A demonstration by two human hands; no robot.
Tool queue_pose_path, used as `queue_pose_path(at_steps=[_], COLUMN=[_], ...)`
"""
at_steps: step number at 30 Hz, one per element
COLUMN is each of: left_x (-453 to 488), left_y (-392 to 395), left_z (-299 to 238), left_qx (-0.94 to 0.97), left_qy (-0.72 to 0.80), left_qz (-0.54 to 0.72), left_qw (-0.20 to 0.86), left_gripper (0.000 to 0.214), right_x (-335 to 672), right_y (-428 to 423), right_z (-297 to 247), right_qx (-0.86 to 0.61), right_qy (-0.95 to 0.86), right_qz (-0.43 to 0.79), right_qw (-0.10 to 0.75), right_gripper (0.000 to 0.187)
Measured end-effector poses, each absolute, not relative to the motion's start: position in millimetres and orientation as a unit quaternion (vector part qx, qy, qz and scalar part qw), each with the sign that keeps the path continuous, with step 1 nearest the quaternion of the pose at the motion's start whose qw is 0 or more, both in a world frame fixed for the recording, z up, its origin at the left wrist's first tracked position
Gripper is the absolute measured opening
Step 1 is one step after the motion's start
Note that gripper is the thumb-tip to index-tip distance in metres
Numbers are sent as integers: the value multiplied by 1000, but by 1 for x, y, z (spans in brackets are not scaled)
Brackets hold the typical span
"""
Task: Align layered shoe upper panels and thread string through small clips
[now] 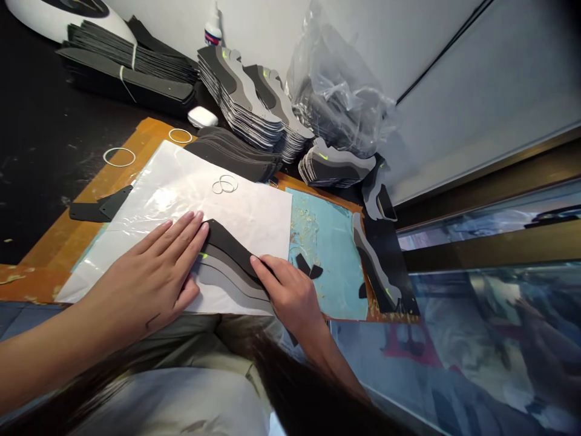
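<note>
At lower center, the left hand (pixel 147 272) and right hand (pixel 288 293) pressed open and flat on layered shoe-shaped cutouts (pixel 229 272) on a white sheet (pixel 245 221), the edges seemingly needing squaring next.

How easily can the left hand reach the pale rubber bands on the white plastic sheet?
Probably easily: the left hand rests on the white plastic sheet, with only bare sheet between it and the pale rubber bands.

Bright, diffuse indoor light. Soft glare across the plastic sheet (pixel 167 200); broken, mixed reflections on the glass panel (pixel 476 303) at near right. Shadows mostly faint, deepest around the stacked cut-outs (pixel 240 97) at far left. Wide-angle bending toward the frame edges. Dark hair strands (pixel 299 387) along the near edge blurred, out of focus.
</note>
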State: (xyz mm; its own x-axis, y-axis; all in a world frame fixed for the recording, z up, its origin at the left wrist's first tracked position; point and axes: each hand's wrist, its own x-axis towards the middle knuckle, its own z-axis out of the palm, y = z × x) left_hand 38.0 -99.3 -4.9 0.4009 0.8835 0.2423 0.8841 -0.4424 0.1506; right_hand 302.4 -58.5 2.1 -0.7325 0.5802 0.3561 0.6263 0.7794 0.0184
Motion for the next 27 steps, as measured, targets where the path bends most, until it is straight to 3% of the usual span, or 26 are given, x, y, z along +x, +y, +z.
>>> queue_pose_path(at_steps=[5,12,27], left_x=[30,26,32], left_y=[-87,-87,-91], left_z=[-12,-19,-10], left_qx=[-884,-879,-874], left_qy=[-439,-444,-448], left_qz=[-151,-161,-156], left_qw=[-64,-67,-103], left_gripper=[80,91,80], right_x=[302,307,306], right_y=[-61,-67,-65], right_z=[2,5,-4], right_qx=[-323,-320,-365], right_qy=[-922,-914,-888], right_qz=[-64,-53,-40], right_qw=[203,242,277], right_gripper=[36,26,30])
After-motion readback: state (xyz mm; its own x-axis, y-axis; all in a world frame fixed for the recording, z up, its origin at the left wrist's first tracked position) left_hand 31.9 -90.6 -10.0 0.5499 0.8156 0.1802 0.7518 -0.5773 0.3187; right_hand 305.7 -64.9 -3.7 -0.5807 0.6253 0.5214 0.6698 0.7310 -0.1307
